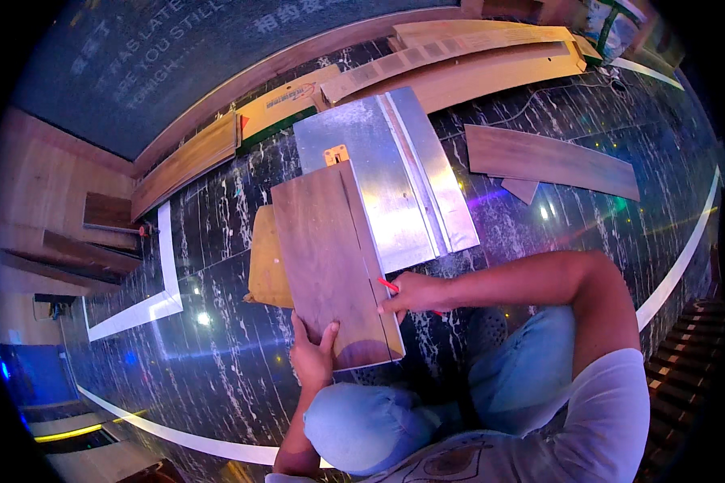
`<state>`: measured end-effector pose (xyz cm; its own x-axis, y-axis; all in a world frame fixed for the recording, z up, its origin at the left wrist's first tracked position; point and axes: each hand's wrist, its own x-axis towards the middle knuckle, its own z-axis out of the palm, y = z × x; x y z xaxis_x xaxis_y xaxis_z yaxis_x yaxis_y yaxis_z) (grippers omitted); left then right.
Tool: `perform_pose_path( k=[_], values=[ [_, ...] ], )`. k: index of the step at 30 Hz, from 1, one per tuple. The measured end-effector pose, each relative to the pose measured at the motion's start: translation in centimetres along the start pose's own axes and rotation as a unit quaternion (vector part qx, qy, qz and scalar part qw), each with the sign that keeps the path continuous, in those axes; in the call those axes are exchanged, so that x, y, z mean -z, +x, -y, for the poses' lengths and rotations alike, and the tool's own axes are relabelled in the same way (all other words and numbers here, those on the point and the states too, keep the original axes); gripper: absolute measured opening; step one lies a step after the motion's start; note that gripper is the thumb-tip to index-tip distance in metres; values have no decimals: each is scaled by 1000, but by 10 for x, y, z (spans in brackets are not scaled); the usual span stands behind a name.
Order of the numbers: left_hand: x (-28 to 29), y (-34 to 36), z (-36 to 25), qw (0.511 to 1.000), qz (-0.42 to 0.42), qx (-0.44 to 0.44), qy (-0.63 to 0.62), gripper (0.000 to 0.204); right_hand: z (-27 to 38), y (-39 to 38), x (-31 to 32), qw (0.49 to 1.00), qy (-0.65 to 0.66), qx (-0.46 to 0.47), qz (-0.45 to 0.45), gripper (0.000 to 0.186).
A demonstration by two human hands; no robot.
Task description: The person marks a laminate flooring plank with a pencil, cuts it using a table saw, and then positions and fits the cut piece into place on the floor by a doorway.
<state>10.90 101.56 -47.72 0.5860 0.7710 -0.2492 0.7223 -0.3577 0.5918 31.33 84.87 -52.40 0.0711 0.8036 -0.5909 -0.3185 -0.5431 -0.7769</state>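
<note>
A brown wood-grain floor plank (318, 241) slants across the middle, its far end over a metal saw table (379, 173). A dark line runs lengthwise near its right edge. My left hand (312, 352) grips the near left edge, thumb on top and fingers underneath. At the right edge, my right hand (415, 293) is closed on a thin red pencil (387, 284); its fingers touch the plank beside the line. A yellow-orange slotted piece (336, 155) shows past the plank's far end, and a yellow-orange panel (264, 262) sticks out on its left.
Another plank (552, 161) lies on the black marbled floor to the right, over a small offcut (521, 190). Long cardboard boxes (451, 60) and stacked planks (185, 165) line the far wall. Planks (89, 253) lean at the left. A cable (540, 90) runs across the floor.
</note>
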Motion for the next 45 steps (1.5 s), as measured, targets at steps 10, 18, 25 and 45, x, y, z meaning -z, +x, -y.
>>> perform_pose_path(
  k=[10,18,25,45],
  values=[
    [0,-1,33,999,12,-32,-22,91,-9,6,2,995,33,-22,86,38],
    [17,-1,38,999,1,-5,-36,84,33,-40,22,991,-109,-60,48,46],
    [49,48,56,996,-50,-54,-52,40,115,-110,79,949,-245,-95,-174,44],
    [225,195,60,977,-38,-198,68,28,175,99,-97,897,302,254,-198,35]
  ],
)
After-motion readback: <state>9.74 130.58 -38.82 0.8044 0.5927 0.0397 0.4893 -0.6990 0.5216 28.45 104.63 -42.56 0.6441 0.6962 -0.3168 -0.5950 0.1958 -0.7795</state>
